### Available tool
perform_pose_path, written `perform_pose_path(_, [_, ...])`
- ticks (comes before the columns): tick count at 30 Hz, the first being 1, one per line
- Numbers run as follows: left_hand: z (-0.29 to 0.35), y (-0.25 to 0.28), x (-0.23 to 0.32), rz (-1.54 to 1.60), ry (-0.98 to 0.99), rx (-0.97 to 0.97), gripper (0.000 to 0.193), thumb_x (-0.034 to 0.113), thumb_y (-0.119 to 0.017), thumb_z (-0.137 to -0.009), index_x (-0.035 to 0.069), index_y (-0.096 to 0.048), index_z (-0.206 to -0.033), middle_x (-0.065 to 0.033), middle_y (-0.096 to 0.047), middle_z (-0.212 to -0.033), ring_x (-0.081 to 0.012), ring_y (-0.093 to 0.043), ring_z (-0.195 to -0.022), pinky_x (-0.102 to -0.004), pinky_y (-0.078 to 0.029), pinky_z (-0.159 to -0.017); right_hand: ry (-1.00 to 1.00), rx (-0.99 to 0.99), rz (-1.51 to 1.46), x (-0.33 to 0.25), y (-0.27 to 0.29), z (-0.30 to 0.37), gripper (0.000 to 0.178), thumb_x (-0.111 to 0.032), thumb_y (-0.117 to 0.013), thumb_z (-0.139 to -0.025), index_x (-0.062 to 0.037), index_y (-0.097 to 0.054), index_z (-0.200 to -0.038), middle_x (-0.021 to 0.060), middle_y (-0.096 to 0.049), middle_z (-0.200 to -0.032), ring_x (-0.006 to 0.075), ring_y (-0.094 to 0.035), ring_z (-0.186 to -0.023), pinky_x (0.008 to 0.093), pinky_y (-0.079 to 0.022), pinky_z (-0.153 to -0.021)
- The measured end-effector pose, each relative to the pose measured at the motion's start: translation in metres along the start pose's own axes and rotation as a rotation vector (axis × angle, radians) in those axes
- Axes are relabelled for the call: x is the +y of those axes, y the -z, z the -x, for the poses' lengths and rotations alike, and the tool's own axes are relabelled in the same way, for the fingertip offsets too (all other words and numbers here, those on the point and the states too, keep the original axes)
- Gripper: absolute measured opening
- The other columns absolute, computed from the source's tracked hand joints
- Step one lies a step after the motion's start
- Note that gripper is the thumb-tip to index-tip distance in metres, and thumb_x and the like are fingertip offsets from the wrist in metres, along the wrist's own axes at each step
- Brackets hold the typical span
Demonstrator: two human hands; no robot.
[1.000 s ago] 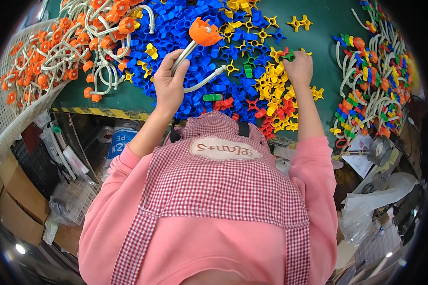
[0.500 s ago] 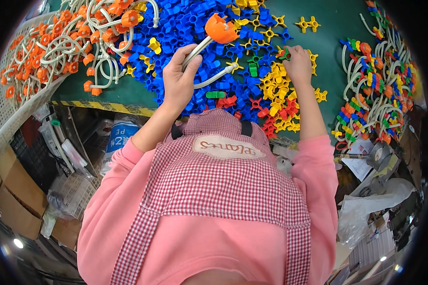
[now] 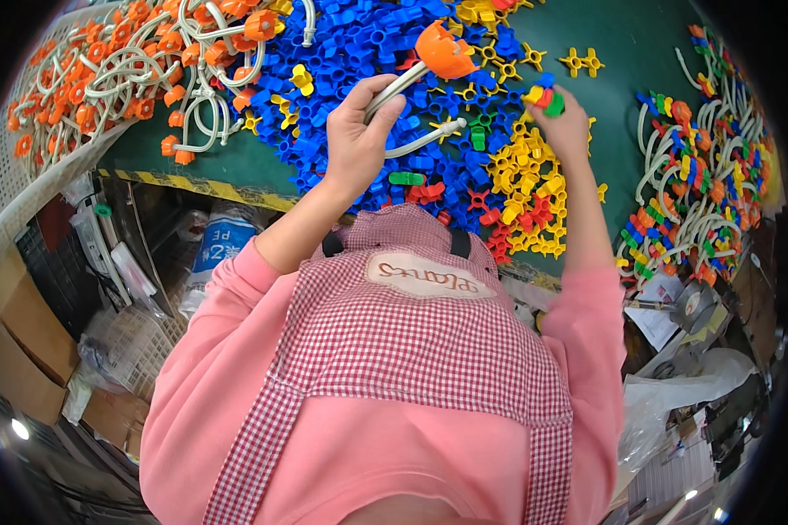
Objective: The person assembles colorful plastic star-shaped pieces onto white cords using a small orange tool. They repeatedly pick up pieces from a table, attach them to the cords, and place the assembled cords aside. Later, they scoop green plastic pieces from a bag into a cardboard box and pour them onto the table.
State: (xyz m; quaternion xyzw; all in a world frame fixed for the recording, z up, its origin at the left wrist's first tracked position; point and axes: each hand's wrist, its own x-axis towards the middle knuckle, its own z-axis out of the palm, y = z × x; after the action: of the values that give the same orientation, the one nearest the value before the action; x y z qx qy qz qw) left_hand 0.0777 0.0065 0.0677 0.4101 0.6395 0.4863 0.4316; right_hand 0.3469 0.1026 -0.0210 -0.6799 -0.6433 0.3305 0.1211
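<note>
Left hand: the left hand (image 3: 359, 136), palm side partly turned to the right, has its grip closed round a pale cord (image 3: 405, 85), thumb against fingers, just below the orange cup.
Orange cup: the orange cup (image 3: 445, 51) caps the cord's far end, tilted to the right above the blue heap (image 3: 341, 52).
Free end: a knobbed tip (image 3: 453, 127), apparently of the same cord, points right from below the hand; whether it touches the pieces beneath cannot be told. A firm hold near the cup should steady the cord, with this tip best left exposed and pointing right.
Right hand: the right hand (image 3: 566, 127) has its grip pinched on a small set of pieces, over the far edge of the yellow heap (image 3: 521, 162).
Held pieces: green (image 3: 552, 103), blue (image 3: 545, 80) and yellow parts show at the fingertips; their exact number is hidden. A light fingertip pinch, holes left uncovered, seems soundest.
Surface: the green surface (image 3: 643, 35) also carries red pieces (image 3: 541, 210) at the near edge of the yellow heap.
Left side: orange-capped cords (image 3: 105, 83) fill and overhang a white basket (image 3: 0, 188).
Right side: cords bearing mixed colours (image 3: 674, 188) lie bunched, well apart from the right hand.
</note>
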Motion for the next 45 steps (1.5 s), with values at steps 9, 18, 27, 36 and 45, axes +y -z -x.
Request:
perform_pose_path(9, [0.005, -0.014, 0.017, -0.003, -0.186, -0.142, 0.02, 0.005, -0.068, -0.077, 0.0, -0.065, -0.097, -0.0036, -0.066, -0.077, -0.0056, -0.059, -0.068, -0.0194, -0.047, -0.059, 0.377, -0.327, -0.365, -0.071, 0.01, 0.092, 0.033, -0.008, -0.074, -0.062, -0.0006, -0.062, -0.093, 0.0158, -0.055, -0.121, 0.0259, -0.058, -0.102, 0.0327, -0.046, -0.085])
perform_pose_path(18, [0.011, 0.001, 0.023, 0.062, -0.247, -0.214, 0.021, 0.002, -0.068, -0.074, 0.001, -0.066, -0.096, -0.0056, -0.067, -0.079, -0.0056, -0.06, -0.067, -0.0184, -0.046, -0.057, 0.466, -0.442, -0.211, -0.073, 0.013, 0.108, 0.03, -0.005, -0.072, -0.062, -0.0029, -0.062, -0.091, 0.012, -0.059, -0.112, 0.0281, -0.057, -0.101, 0.0321, -0.045, -0.087])
perform_pose_path(27, [0.016, 0.0, 0.028, 0.161, -0.2, -0.317, 0.019, 0.001, -0.067, -0.074, 0.0, -0.067, -0.093, -0.0068, -0.067, -0.079, -0.0071, -0.06, -0.067, -0.019, -0.047, -0.059, 0.378, -0.316, -0.29, -0.071, 0.012, 0.113, 0.035, -0.013, -0.075, -0.063, -0.0039, -0.062, -0.094, 0.0107, -0.062, -0.098, 0.028, -0.056, -0.098, 0.0352, -0.045, -0.085])
perform_pose_path(36, [0.004, -0.013, 0.029, 0.713, 0.261, -0.083, 0.025, 0.023, -0.054, -0.09, 0.003, -0.052, -0.105, 0.0072, -0.028, -0.057, -0.0025, -0.024, -0.044, -0.0192, -0.019, -0.038, 0.333, -0.435, -0.549, -0.059, 0.001, 0.12, 0.033, -0.011, -0.051, -0.088, -0.0005, -0.052, -0.119, 0.0096, -0.059, -0.111, 0.0188, -0.053, -0.105, 0.0316, -0.038, -0.093])
perform_pose_path(45, [-0.002, -0.046, 0.005, 0.185, -0.003, -0.246, 0.048, 0.02, -0.053, -0.09, 0.009, -0.037, -0.135, -0.0062, -0.047, -0.122, -0.0138, -0.044, -0.108, -0.0255, -0.04, -0.083, 0.04, 0.453, -0.769, 0.024, 0.044, 0.066, 0.019, -0.012, -0.044, -0.092, 0.0028, -0.055, -0.096, 0.0102, -0.06, -0.08, 0.0146, -0.056, -0.068, 0.0268, -0.048, -0.063])
